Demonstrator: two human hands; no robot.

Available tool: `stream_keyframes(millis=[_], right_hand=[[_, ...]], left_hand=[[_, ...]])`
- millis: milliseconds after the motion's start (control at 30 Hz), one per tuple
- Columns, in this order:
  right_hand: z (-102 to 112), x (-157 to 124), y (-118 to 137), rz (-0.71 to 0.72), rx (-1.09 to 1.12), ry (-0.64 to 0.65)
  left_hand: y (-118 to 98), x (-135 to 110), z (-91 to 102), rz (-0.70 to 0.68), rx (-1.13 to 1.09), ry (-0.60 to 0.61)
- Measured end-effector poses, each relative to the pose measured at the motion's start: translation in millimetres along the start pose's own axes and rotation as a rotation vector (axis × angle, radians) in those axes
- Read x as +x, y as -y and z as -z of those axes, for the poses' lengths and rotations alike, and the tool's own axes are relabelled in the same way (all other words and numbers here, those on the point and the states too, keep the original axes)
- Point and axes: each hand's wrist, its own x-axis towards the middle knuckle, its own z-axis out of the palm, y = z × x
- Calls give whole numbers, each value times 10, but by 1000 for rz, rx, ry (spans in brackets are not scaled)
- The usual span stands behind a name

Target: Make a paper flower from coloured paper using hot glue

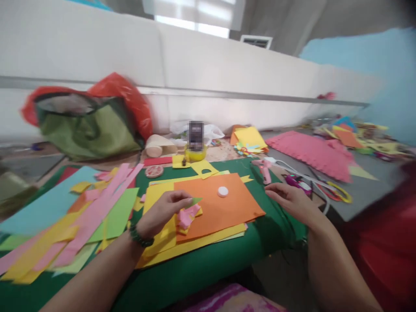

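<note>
My left hand (167,208) is over the left part of a stack of coloured sheets, its fingertips pinching a small pointed green piece (196,201). Just below that hand lies a crumpled pink and yellow cluster (187,218) on the orange sheet (214,190). A small white disc (222,191) rests on the same sheet. My right hand (287,198) hovers at the stack's right, fingers loosely curled with a small gap from the thumb and nothing seen between them. Close beyond its fingertips lies a pink glue gun (264,169).
Pink and yellow strips (87,216) cover the left of the green cloth (195,277). Behind stand a green bag (87,125) and a yellow tape roll (196,154). To the right are a white cable (305,169), yellow-handled scissors (341,193) and a pink piece (312,154).
</note>
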Motion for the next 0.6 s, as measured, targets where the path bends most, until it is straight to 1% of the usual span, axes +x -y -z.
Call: stream_keyframes(millis=[67, 133, 167, 200, 267, 300, 333, 400, 467, 533, 600], right_hand=[[122, -189, -317, -154, -168, -118], [145, -353, -567, -276, -255, -163], [125, -416, -661, -299, -264, -160], [93, -463, -735, -293, -260, -151], [37, -514, -848, -231, -249, -161], [33, -520, -901, -224, -263, -201], [56, -516, -959, -257, -293, -265], [184, -481, -1106, -405, -374, -404], [395, -415, -1297, -559, -432, -505], [620, -315, -1509, -652, -457, -546], [799, -178, -1713, -702, -467, -552]], left_hand=[[-7, 7, -4, 9, 27, -4], [-3, 19, -5, 43, 27, -3], [1, 24, -8, 67, 8, 13], [5, 26, -11, 92, -23, 28], [11, 24, -20, 141, -98, 38], [12, 21, -25, 159, -130, 33], [11, 18, -29, 170, -151, 25], [8, 11, -32, 176, -159, 29], [7, 8, -29, 156, -143, 68], [11, 11, -25, 131, -112, 96], [19, 18, -28, 106, -79, 79]])
